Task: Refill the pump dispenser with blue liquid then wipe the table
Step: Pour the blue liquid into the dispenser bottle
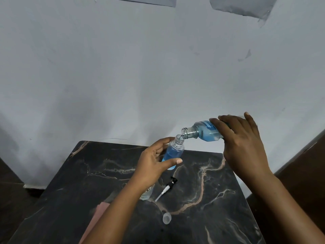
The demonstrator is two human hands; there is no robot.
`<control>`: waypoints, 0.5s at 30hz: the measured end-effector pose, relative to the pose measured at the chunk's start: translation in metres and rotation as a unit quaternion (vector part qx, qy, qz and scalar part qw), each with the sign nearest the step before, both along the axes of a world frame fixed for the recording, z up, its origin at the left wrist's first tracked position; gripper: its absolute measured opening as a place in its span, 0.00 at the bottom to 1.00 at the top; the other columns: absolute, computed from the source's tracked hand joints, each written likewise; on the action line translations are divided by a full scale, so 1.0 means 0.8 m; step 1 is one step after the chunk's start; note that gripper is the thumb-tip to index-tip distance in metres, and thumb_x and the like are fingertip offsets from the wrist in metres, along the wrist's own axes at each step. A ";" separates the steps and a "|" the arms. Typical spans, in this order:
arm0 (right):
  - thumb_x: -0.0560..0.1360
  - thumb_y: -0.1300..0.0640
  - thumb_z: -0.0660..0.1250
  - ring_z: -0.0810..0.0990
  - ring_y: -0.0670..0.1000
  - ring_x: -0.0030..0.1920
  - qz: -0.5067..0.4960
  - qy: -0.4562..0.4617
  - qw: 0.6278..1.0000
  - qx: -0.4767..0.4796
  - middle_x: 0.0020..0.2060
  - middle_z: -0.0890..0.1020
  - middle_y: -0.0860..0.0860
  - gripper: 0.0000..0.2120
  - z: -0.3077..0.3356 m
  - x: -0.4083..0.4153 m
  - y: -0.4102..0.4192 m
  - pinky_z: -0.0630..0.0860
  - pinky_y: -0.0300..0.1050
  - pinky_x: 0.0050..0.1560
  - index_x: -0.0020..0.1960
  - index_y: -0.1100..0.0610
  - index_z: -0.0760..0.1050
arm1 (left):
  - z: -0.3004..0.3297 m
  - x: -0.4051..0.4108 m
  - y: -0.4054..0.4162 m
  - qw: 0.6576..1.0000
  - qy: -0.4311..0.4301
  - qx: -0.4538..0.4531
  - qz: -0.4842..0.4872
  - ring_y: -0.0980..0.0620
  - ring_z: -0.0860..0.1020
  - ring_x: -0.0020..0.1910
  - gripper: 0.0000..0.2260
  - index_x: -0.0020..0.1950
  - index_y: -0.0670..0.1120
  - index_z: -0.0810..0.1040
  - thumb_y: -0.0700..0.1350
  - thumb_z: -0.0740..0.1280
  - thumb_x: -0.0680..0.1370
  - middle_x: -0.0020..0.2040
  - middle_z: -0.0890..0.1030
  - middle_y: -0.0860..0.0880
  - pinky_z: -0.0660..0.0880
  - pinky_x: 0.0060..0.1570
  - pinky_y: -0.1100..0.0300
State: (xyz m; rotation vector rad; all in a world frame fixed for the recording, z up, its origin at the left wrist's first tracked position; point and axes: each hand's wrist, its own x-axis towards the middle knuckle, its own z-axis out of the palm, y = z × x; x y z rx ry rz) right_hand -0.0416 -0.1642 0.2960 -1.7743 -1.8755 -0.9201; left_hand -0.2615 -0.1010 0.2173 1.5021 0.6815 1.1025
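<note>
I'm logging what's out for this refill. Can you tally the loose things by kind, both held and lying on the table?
Bottles: 2, small dispenser bottle in the left hand, larger refill bottle in the right hand
Pump heads: 1, black and white pump
Caps: 1, clear cap
Cloths: 1, pink cloth
Total: 5

Dim, flat, cool light; soft shadows on wall (123, 76); wide-angle bending at edges.
</note>
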 end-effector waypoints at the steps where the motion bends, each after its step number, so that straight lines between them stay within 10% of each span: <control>1: 0.63 0.79 0.68 0.78 0.65 0.56 0.001 -0.001 1.000 0.001 0.56 0.81 0.61 0.31 0.000 0.000 0.001 0.64 0.65 0.69 0.63 0.59 0.77 | 0.000 0.000 0.001 1.000 0.000 0.001 -0.001 0.60 0.82 0.57 0.23 0.56 0.67 0.78 0.47 0.78 0.66 0.57 0.83 0.61 0.77 0.51 0.71; 15: 0.66 0.78 0.67 0.78 0.65 0.57 0.003 -0.003 1.000 -0.002 0.56 0.81 0.61 0.29 0.000 0.002 0.007 0.63 0.64 0.70 0.64 0.59 0.77 | -0.002 0.002 0.005 1.000 -0.003 -0.004 -0.005 0.56 0.82 0.57 0.24 0.57 0.65 0.78 0.49 0.78 0.65 0.58 0.83 0.57 0.78 0.52 0.66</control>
